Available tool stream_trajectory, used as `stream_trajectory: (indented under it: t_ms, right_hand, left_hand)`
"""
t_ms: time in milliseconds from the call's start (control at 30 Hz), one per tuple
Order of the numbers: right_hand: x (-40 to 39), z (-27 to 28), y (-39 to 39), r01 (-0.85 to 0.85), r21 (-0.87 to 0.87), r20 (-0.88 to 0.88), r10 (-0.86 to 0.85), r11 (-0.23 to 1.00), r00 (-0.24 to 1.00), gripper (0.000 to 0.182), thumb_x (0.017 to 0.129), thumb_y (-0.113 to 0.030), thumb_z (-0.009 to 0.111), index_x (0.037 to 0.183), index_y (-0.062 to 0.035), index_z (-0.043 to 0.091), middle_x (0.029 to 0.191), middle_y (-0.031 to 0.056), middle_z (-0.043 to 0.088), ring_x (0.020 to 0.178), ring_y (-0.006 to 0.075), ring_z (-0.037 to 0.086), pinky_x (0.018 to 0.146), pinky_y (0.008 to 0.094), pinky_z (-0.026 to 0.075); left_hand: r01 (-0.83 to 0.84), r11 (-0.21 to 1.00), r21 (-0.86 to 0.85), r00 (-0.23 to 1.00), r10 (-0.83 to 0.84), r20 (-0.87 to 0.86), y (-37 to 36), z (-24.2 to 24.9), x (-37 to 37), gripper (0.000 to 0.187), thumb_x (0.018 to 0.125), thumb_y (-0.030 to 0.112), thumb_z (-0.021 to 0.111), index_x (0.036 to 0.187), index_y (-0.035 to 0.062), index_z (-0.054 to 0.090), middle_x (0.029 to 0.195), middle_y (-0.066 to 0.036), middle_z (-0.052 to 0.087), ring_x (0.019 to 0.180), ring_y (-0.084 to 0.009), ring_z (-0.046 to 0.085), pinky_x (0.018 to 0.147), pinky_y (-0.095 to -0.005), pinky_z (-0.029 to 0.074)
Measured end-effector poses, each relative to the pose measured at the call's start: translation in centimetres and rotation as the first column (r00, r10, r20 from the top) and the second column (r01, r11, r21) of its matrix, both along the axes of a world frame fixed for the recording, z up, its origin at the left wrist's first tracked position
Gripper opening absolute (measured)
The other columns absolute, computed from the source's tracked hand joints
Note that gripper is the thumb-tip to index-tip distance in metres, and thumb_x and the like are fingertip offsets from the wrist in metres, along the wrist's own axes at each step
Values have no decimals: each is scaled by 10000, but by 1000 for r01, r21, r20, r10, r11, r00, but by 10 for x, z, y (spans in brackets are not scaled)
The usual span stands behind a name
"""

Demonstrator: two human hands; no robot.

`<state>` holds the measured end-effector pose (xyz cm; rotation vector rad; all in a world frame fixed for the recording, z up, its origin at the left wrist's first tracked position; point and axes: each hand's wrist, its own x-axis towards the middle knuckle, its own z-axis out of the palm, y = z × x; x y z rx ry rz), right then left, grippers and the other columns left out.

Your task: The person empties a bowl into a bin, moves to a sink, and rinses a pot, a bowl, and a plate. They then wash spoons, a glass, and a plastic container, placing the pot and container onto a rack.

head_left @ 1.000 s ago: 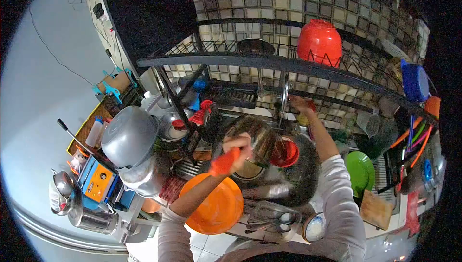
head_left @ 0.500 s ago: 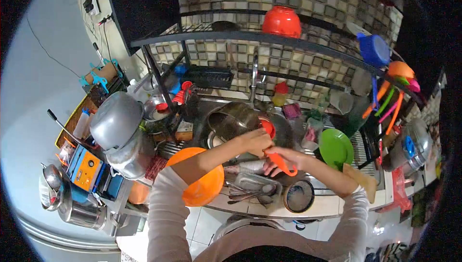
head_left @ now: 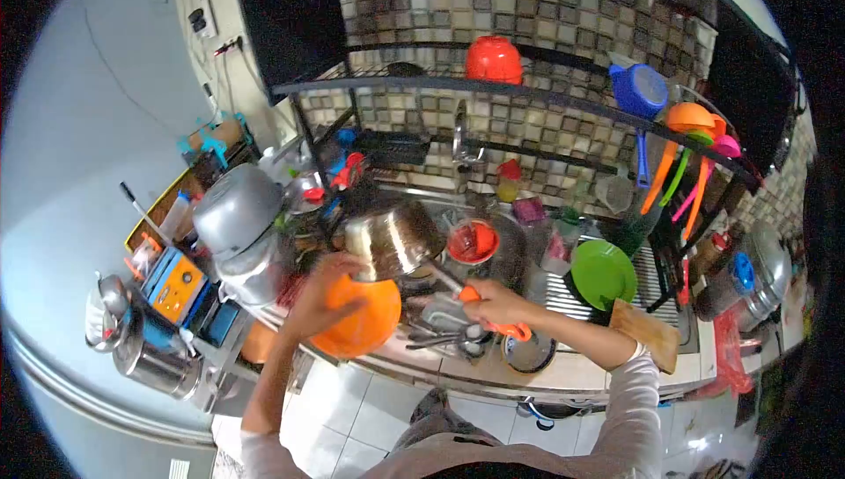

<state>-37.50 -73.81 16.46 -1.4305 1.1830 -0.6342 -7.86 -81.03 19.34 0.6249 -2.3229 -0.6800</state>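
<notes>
A metal saucepan (head_left: 392, 240) with an orange handle is tilted over the left part of the sink (head_left: 506, 263). My right hand (head_left: 497, 305) is wrapped round its handle. My left hand (head_left: 327, 299) has its fingers apart, close below the pan's left side and overlapping the orange basin (head_left: 363, 325) in this view. Inside the sink, right of the pan, sits a red bowl (head_left: 473, 241). Spoons and other cutlery (head_left: 449, 338) lie in front of the sink, beside a dark-rimmed bowl (head_left: 528, 351) that is partly behind my right arm.
A green plate (head_left: 604, 272) and a wooden board (head_left: 647, 334) rest at the right. Above the sink runs a black rack (head_left: 493, 85) carrying a red bowl (head_left: 494, 60) and hanging ladles (head_left: 691, 171). Large metal pots (head_left: 238, 211) are stacked at the left. The faucet (head_left: 460, 131) stands behind.
The saucepan has come up out of the sink and left, its orange handle now in my right hand. My left hand has moved left and down, away from the handle. The view has shifted.
</notes>
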Motion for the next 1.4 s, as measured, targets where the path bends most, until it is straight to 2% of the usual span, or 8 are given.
stream_trajectory:
  t_ms: [133, 167, 300, 433, 533, 600, 1200, 1400]
  right_hand:
    - [-2, -35, -14, 80, -301, -286, -170, 950, 943, 294, 662, -139, 509, 913, 1, 449, 615, 81, 501, 476, 159, 470, 447, 286, 378]
    - [-3, -42, -17, 123, -310, -315, -224, 943, 922, 262, 655, -188, 537, 830, 1, 485, 656, 134, 533, 574, 229, 513, 551, 338, 401]
    - [-9, -51, -12, 211, -401, -237, -324, 891, 916, 308, 638, -175, 549, 872, 14, 484, 665, 137, 542, 578, 230, 518, 561, 328, 408]
    - [-1, -10, 12, 190, -514, -316, -391, 836, 864, 358, 626, -154, 548, 926, 27, 470, 681, 165, 541, 593, 257, 529, 568, 334, 405]
    - [2, 8, 25, 102, -648, -338, -406, 755, 849, 331, 610, -124, 544, 899, 17, 469, 620, 179, 506, 568, 308, 523, 523, 338, 396]
    - [9, 19, 32, 51, -731, -337, -425, 680, 840, 304, 604, -107, 539, 878, 4, 466, 551, 178, 461, 504, 307, 509, 487, 335, 389]
    - [143, 185, -49, 315, -452, 372, -144, 835, 917, 228, 691, -57, 425, 911, 0, 410, 517, 13, 390, 291, 78, 336, 267, 198, 275]
    - [124, 184, -119, 495, -597, 297, -399, 632, 868, 157, 708, -104, 444, 834, -11, 437, 536, 18, 415, 323, 92, 384, 303, 229, 318]
  left_hand:
    - [-630, 630, 453, 555, 774, -305, 70, -93, 67, 581, 645, 196, 630, 1102, 7, 325, 1065, -119, 386, 995, -211, 384, 775, -317, 370]
    - [-779, 604, 165, 581, 796, -173, 75, -137, 79, 621, 645, 214, 640, 1115, -8, 301, 1045, -142, 371, 1009, -253, 359, 814, -346, 343]
    - [-697, 698, 162, 661, 713, -233, 92, -189, 70, 544, 708, 190, 582, 1138, 40, 284, 1122, -122, 273, 982, -281, 357, 835, -362, 323]
    - [-355, 488, 797, 484, 826, -290, 106, -262, 153, 473, 798, 377, 400, 1160, 102, 267, 1021, -66, 398, 880, -172, 443, 699, -337, 394]
    - [-257, 290, 922, 319, 926, -202, 167, -446, 255, 421, 806, 387, 359, 1109, 95, 348, 870, -75, 475, 851, -178, 459, 681, -332, 382]
    - [-297, -476, 828, 484, 672, 560, 251, -506, 312, 295, 815, 274, 362, 842, 21, 511, 648, -48, 482, 631, -142, 471, 570, -324, 419]
    - [-484, -55, 873, 566, 741, 361, 210, -467, 245, 345, 744, 306, 499, 991, 78, 420, 794, -115, 556, 573, -208, 559, 444, -340, 403]
    - [-374, -294, 879, 625, 621, 473, 238, -507, 258, 341, 757, 299, 473, 1007, 77, 407, 815, -125, 559, 592, -228, 567, 459, -384, 401]
